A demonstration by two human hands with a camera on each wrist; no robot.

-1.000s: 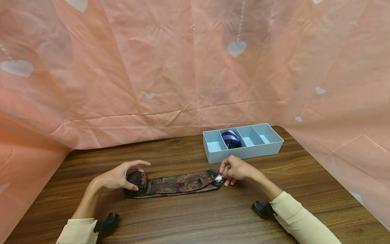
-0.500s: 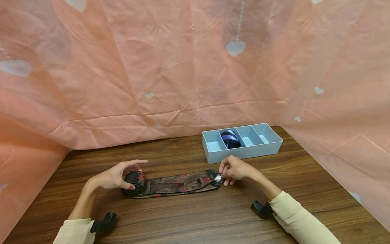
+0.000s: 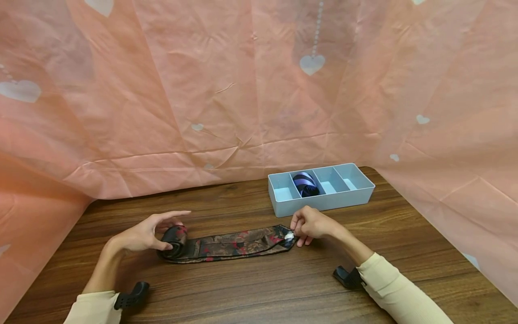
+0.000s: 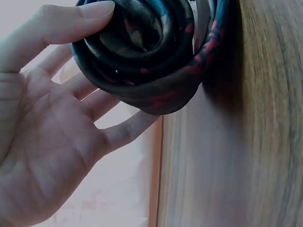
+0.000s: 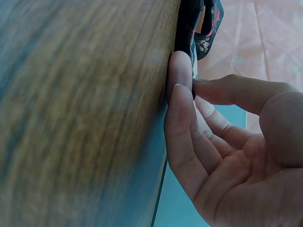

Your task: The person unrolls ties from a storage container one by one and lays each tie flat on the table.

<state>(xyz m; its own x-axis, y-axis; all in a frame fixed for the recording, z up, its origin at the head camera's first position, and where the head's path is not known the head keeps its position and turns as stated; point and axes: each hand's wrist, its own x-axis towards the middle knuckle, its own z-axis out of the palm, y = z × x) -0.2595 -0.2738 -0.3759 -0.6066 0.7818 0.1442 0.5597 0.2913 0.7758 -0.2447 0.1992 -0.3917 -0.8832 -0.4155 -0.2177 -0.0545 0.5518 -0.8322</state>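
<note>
The tie (image 3: 238, 243), part-rolled, lies along the table (image 3: 243, 292). The left hand (image 3: 139, 233) holds the rolled end between thumb and fingers; the right hand (image 3: 313, 223) pinches the unrolled end. Beyond stands the box (image 3: 323, 204), a striped roll (image 3: 306, 184) in its second compartment from the left. Behind it hangs the curtain (image 3: 226, 99)

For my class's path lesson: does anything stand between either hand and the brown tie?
Nothing visible: the left hand grips the brown tie at its roll, the right hand pinches its other end. The box stands beyond them, not between.
</note>
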